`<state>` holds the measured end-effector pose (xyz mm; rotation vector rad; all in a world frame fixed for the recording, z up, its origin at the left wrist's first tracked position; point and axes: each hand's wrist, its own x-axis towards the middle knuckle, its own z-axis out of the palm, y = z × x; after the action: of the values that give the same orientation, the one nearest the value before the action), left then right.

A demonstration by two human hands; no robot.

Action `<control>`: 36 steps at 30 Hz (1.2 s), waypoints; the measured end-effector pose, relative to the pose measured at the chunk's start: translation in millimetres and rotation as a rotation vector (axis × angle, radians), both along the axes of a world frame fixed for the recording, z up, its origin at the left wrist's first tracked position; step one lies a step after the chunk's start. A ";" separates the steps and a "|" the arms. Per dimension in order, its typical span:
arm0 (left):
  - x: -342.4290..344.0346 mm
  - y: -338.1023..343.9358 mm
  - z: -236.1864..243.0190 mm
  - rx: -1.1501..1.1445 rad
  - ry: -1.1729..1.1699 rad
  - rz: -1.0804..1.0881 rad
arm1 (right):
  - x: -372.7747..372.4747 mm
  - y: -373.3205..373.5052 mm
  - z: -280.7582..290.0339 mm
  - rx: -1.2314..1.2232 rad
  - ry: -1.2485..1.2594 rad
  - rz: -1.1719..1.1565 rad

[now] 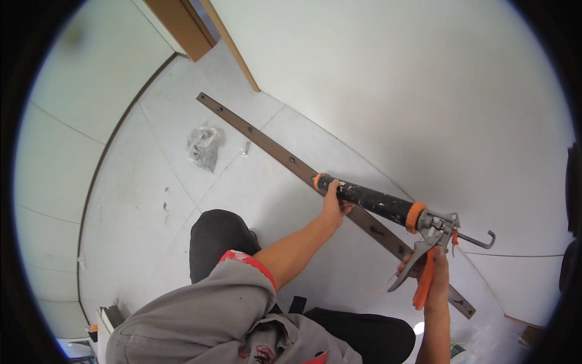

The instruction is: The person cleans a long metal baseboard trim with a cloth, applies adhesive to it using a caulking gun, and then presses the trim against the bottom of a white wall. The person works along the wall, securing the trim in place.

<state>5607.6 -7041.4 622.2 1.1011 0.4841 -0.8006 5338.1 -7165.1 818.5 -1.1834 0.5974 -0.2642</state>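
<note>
A caulking gun (377, 202) with a black, paint-spotted barrel, orange end rings and a grey metal handle spans the middle right of the view. My left hand (332, 206) is wrapped round the barrel near its front ring. Farther right, my right hand (438, 276) grips the handle with its orange lever. Beneath the gun a long brown strip (271, 147) lies slantwise on the floor. Several dark dabs are spaced along its face. Part of the strip is hidden behind the gun and my hands.
On the pale tiled floor (160, 176) rest a clear plastic bag (204, 147) of small pieces and a small silvery item (245, 148). A white wall (394, 79) rises to the right, a panelled wall (60, 164) to the left. A brown door frame (182, 27) stands far left.
</note>
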 end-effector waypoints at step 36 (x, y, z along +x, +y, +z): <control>10.5 98.3 355.6 -0.635 -1.134 0.376 | 132.1 94.5 -50.7 0.271 -0.728 0.271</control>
<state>5618.1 -6943.1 977.7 0.6716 -0.4960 0.0908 5470.2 -7070.7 767.8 -0.8118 -0.1625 -0.3448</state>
